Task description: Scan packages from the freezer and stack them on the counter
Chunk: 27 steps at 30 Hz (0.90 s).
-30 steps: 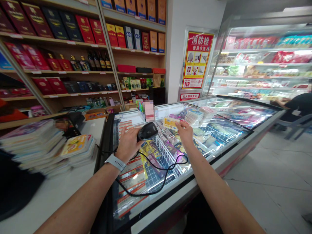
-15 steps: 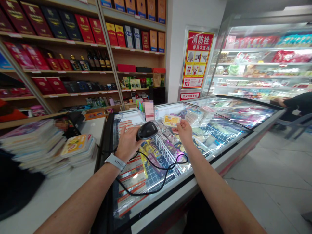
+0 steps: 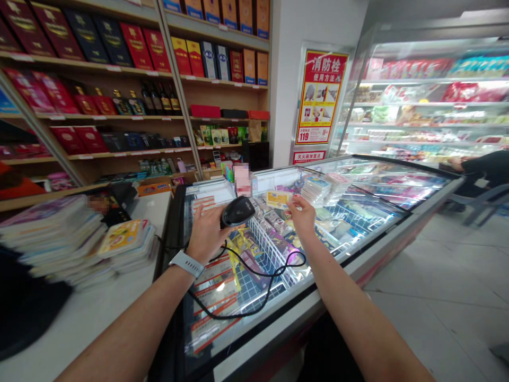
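Observation:
My left hand (image 3: 207,227), with a watch on a pale strap (image 3: 186,263) at the wrist, is closed around a black barcode scanner (image 3: 237,212). The scanner's head points right, and its black cable (image 3: 254,317) loops over the glass top of the chest freezer (image 3: 207,331). In my right hand (image 3: 302,215) a small yellow and white card (image 3: 278,199) is pinched by its right edge between thumb and fingers. The card is held above the glass, a little right of the scanner. Behind it, stacks of white packs (image 3: 317,188) stand on the freezer.
Piles of flat printed packs (image 3: 51,233) and a smaller stack with a yellow top (image 3: 121,236) lie on the white counter (image 3: 131,302) at left. Boxed bottles fill the shelves (image 3: 119,114) behind. At right, a person in dark clothing (image 3: 489,172) sits near a lit display fridge (image 3: 421,101).
The yellow card has tilted slightly in my right hand and looks narrower. The scanner in my left hand has shifted a touch left and up.

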Each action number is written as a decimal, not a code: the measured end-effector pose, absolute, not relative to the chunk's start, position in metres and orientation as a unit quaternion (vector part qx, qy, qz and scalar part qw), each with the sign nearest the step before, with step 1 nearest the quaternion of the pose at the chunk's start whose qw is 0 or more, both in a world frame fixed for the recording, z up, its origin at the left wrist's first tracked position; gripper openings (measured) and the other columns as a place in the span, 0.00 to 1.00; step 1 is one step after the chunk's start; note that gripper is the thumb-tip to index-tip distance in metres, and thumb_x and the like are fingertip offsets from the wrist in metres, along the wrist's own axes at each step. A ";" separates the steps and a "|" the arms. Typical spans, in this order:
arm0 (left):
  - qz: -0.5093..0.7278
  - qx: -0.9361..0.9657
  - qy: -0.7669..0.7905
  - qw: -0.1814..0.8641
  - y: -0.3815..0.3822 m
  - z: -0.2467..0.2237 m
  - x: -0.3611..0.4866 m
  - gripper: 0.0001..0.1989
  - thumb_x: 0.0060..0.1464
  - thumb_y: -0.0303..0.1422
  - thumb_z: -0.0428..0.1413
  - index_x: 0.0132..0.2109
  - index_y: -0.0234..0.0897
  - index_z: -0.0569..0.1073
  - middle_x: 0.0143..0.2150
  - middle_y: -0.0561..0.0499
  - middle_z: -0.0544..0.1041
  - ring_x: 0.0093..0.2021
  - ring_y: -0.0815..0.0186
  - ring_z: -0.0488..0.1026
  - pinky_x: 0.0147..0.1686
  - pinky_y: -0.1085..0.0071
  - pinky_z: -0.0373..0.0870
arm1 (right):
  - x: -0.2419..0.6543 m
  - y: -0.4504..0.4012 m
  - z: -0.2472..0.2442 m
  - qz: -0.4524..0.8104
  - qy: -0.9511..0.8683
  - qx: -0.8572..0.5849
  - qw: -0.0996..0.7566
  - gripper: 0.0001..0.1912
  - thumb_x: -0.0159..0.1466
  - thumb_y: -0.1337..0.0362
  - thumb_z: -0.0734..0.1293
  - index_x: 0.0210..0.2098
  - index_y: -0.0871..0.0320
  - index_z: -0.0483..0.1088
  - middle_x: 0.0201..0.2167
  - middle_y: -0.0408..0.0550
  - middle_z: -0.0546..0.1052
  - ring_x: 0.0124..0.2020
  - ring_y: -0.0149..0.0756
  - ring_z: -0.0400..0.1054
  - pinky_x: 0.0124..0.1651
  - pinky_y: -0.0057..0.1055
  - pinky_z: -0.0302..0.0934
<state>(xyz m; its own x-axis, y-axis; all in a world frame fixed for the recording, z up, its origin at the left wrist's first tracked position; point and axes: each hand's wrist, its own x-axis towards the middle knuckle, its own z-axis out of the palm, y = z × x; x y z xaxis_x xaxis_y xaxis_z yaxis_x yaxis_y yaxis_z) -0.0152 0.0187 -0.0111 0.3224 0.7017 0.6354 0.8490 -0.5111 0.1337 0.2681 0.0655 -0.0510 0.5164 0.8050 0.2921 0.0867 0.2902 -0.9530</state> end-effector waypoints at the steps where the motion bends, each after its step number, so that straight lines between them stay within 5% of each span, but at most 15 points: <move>1: -0.328 -0.804 -0.483 0.111 0.018 -0.011 -0.015 0.18 0.60 0.38 0.53 0.55 0.38 0.71 0.52 0.43 0.79 0.56 0.52 0.73 0.65 0.50 0.51 | 0.268 0.066 -0.052 0.261 -0.416 -0.535 0.687 0.26 0.50 0.50 0.71 0.44 0.59 0.73 0.35 0.50 0.78 0.26 0.40 0.76 0.19 0.30 0.64; 9: -0.340 -0.801 -0.479 0.117 0.016 -0.010 -0.013 0.18 0.60 0.37 0.52 0.55 0.37 0.71 0.51 0.42 0.80 0.56 0.52 0.73 0.64 0.50 0.51 | 0.269 0.076 -0.058 0.263 -0.435 -0.500 0.701 0.21 0.50 0.52 0.70 0.39 0.55 0.65 0.35 0.45 0.74 0.25 0.35 0.73 0.32 0.38 0.74; 27: -0.356 -0.791 -0.487 0.099 0.021 -0.014 -0.015 0.17 0.58 0.39 0.54 0.51 0.37 0.74 0.48 0.44 0.81 0.53 0.51 0.75 0.64 0.50 0.53 | 0.265 0.085 -0.068 0.286 -0.436 -0.490 0.699 0.18 0.50 0.54 0.70 0.36 0.54 0.62 0.31 0.40 0.72 0.27 0.36 0.75 0.34 0.39 0.75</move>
